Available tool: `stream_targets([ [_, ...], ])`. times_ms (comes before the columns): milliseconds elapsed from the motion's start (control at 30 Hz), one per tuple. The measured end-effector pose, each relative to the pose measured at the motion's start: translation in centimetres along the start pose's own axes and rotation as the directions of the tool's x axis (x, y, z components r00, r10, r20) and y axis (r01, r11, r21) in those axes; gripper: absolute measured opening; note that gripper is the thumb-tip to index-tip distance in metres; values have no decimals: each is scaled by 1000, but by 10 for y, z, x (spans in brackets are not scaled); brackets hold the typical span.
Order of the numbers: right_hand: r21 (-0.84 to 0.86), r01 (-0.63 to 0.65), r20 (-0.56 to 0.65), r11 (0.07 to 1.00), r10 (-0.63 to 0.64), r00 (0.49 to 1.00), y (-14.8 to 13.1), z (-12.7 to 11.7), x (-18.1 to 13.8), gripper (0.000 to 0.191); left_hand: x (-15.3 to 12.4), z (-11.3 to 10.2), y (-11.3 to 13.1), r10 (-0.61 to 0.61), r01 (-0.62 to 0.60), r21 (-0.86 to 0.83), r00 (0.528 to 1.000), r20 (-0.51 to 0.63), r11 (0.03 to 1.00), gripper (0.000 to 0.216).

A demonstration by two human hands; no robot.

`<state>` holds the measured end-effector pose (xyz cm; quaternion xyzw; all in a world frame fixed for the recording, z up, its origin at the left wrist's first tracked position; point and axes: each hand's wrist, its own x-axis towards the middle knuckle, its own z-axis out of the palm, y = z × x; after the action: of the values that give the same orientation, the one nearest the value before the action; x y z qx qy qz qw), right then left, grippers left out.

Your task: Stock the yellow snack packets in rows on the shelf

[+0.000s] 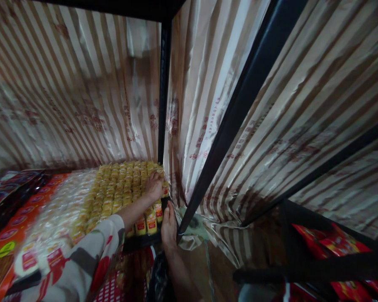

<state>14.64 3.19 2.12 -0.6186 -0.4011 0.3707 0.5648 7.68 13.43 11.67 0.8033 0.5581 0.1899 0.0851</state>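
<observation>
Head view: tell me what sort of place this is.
Probably a small shop or stockroom: a black rack hung with striped cloth, a shelf packed with yellow packets under the left hand, red packets lower right.

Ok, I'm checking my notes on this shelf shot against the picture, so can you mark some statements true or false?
1. The left hand lies on the yellow packets. True.
2. The right hand is raised to the curtain. False: it is low, at the shelf's front edge, beside the black post.
3. The curtain is plain blue. False: it is striped brown and cream.
4. Red packets lie in the rack at the lower right. True.
</observation>
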Motion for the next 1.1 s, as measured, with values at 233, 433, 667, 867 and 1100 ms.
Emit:
stream_targets([
  [233,-44,24,57,999,-21,998,-5,6,22,68,0,15,-4,-65,66,25,998,-21,998,26],
  [433,-77,43,87,996,-36,996,-9,10,36,71,2,14,-3,-70,71,42,997,-13,997,26],
  [667,-112,75,97,991,-64,993,-4,12,43,71,5,14,-6,20,-21,60,1000,4,998,37],
  [867,-116,95,88,989,-85,992,2,14,46,67,16,13,-11,283,-295,121,953,110,948,33],
  [1100,-111,98,97,989,-88,991,-3,18,48,67,26,8,-13,302,-349,225,928,218,910,23],
])
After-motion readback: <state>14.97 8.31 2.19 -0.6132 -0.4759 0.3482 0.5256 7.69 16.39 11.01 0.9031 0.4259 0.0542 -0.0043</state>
